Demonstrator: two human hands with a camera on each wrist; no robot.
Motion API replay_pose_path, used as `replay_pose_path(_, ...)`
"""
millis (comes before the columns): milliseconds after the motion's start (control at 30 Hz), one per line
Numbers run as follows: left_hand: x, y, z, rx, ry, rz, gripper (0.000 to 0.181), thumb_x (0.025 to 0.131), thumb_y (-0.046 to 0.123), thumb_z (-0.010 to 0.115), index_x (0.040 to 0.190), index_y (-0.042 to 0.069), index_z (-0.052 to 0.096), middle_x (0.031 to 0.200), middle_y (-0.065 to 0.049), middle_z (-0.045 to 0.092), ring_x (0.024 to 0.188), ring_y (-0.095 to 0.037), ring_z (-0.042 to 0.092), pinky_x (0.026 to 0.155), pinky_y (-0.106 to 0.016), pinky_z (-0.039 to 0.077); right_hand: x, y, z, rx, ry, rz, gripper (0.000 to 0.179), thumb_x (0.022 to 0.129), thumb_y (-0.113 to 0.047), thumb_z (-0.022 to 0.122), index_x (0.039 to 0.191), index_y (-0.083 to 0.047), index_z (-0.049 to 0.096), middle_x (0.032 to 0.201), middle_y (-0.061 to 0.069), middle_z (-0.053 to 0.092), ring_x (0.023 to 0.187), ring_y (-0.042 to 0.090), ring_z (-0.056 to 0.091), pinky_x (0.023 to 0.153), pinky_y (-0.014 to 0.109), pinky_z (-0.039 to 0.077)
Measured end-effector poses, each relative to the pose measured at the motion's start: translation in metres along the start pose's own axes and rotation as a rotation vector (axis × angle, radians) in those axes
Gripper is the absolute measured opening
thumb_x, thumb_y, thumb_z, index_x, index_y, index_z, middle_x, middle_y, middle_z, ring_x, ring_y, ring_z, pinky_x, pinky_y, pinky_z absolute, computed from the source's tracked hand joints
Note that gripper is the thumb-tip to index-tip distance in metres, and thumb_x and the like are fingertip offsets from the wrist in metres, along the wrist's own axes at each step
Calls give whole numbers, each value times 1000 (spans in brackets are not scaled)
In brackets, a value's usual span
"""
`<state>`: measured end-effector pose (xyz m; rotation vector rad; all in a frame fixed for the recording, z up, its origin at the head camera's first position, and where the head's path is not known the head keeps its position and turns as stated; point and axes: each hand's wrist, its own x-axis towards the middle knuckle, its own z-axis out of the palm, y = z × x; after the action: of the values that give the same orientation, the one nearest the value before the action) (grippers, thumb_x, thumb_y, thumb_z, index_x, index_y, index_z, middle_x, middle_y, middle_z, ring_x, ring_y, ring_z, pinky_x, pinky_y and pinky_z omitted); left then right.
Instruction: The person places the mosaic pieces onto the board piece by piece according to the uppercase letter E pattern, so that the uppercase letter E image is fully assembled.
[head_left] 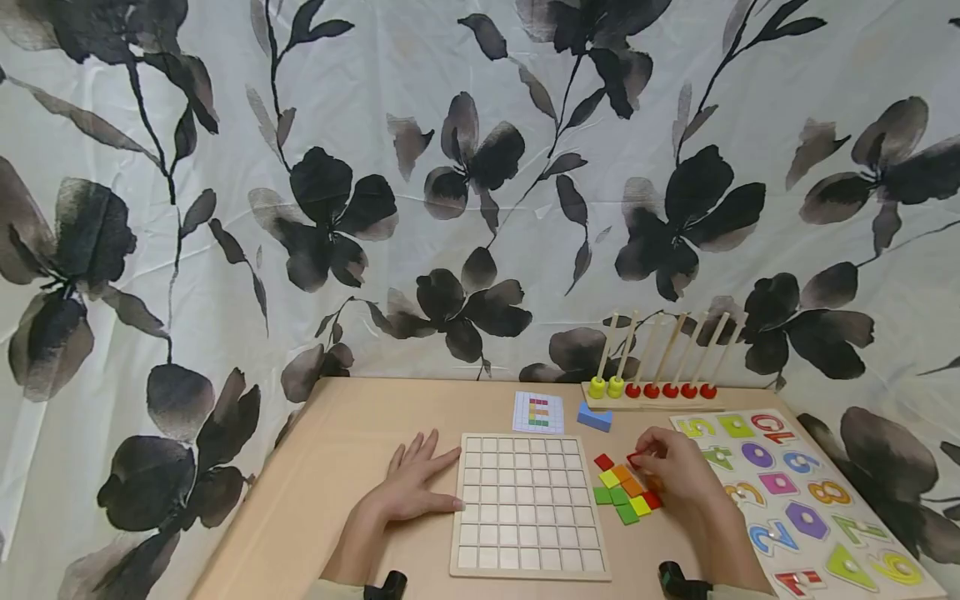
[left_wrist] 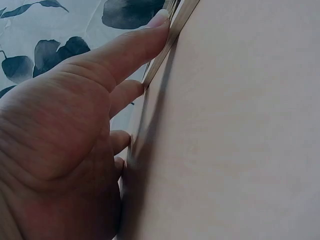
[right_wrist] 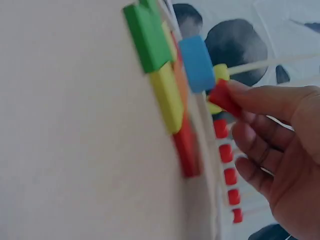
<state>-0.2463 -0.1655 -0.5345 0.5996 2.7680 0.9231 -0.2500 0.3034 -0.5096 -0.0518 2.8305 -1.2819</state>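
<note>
A: Left hand (head_left: pixel 414 485) position?

B: Flat on the light wooden table (head_left: pixel 337 467), fingers straight and spread. The fingertips (left_wrist: pixel 159 20) touch the left edge of the pale wooden grid board (head_left: pixel 527 502). It holds nothing.

A: Right hand (head_left: pixel 670 471)?

B: Thumb and fingers pinch a small red square wooden tile (right_wrist: pixel 223 97), lifted just above the table, at the upper right of the loose cluster of red, orange, yellow and green tiles (head_left: pixel 624 490) lying right of the grid board.

A: Grid board contents?

B: All cells appear unfilled in the head view.

A: Surroundings?

B: A blue wooden block (head_left: pixel 594 416) and a small pattern card (head_left: pixel 537 412) lie beyond the board. A wooden peg rack with yellow and red beads (head_left: pixel 651 386) stands at the far edge. A number-and-shape puzzle board (head_left: pixel 798 496) lies just right of the right hand.
</note>
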Motion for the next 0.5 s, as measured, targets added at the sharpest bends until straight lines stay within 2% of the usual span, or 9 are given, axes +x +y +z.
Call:
replay_pose_path(167,0,-1,1,12,-6,-3,90,81,58,82,157,22,49,174,-23,11,161,-47,1,125,-69,-4,3,-23,2,66,110,-96,18,102,-9,66,119,-5,66,103,12,68,86,25,67,69,20,58)
replay_pose_path(267,0,0,0,22,-5,3,89,81,59,81,157,22,49,173,-23,12,160,-48,2,125,-69,-3,6,-42,11,129,153,-150,16,102,-10,66,117,-6,69,104,14,72,86,29,74,74,20,61)
replay_pose_path(500,0,1,-2,32,-9,0,90,82,60,81,157,23,48,173,-23,12,161,-48,2,126,-69,-3,11,-86,41,220,160,-241,26,98,-3,70,124,-6,71,110,14,73,88,19,73,78,23,63)
